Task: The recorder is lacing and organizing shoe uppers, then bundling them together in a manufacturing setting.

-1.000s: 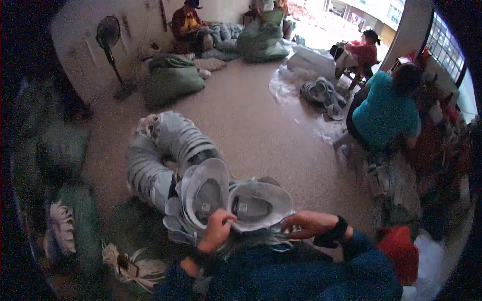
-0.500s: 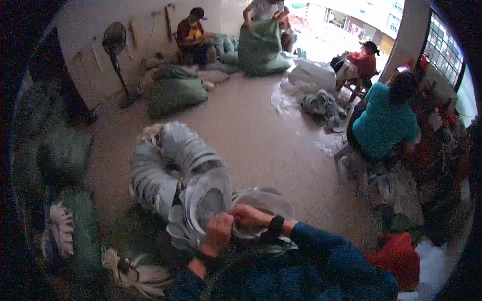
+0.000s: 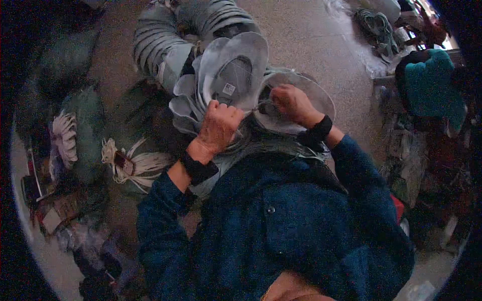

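Both of my hands work over grey wide-brimmed hats in front of my body. My left hand (image 3: pixel 221 125) is closed in a pinch at the brim of the nearer hat (image 3: pixel 258 50), whose hollow crown shows a small white label. My right hand (image 3: pixel 293 103) is also closed, over a second upturned hat (image 3: pixel 321 95) to the right. A thin pale strip (image 3: pixel 255 108) runs between the two hands, its ends hidden in my fingers. Beyond them, a long row of nested grey hats (image 3: pixel 155 45) curves round on the floor.
To the left lie a bunch of pale strips (image 3: pixel 155 163) with a small dark device (image 3: pixel 123 163) on it, and a stack of light folded pieces (image 3: pixel 64 138) on a green sack (image 3: pixel 90 115). At right a person in teal (image 3: pixel 434 90) sits near a grey bundle (image 3: pixel 376 32).
The view has tipped down, so the far side of the room has left the picture. My hands have moved apart, the right one to the right, with the pale strip now showing between them.
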`<action>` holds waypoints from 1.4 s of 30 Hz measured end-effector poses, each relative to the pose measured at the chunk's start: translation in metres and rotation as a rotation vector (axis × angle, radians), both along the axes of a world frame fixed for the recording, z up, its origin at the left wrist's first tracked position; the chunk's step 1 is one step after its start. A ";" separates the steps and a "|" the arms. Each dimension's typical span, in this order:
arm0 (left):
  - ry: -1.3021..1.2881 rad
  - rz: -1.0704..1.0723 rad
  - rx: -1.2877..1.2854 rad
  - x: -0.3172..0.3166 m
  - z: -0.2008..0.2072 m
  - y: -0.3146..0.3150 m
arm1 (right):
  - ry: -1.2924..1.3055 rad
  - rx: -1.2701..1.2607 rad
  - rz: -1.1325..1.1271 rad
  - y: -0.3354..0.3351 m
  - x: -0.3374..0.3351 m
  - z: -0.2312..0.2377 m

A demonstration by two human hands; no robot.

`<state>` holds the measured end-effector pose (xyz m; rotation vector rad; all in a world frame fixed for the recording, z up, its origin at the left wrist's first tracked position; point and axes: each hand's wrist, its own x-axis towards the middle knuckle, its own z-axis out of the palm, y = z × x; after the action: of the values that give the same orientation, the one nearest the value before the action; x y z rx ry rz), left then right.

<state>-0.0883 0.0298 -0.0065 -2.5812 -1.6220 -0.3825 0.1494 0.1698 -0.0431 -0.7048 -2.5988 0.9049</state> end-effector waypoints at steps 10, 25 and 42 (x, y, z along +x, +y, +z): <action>-0.377 0.079 -0.226 0.000 0.010 0.010 | 0.139 -1.139 -0.139 -0.016 0.006 0.042; -0.367 0.017 -0.322 -0.001 -0.005 0.024 | 0.139 -0.317 -0.162 -0.005 0.035 0.041; -0.398 0.148 -0.809 0.023 -0.014 0.043 | 0.698 -0.901 -0.297 -0.042 0.103 0.010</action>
<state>-0.0650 0.0729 -0.0201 -3.0195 -2.5189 -0.2762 0.2525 0.1282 -0.0332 -0.7491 -1.3767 1.8182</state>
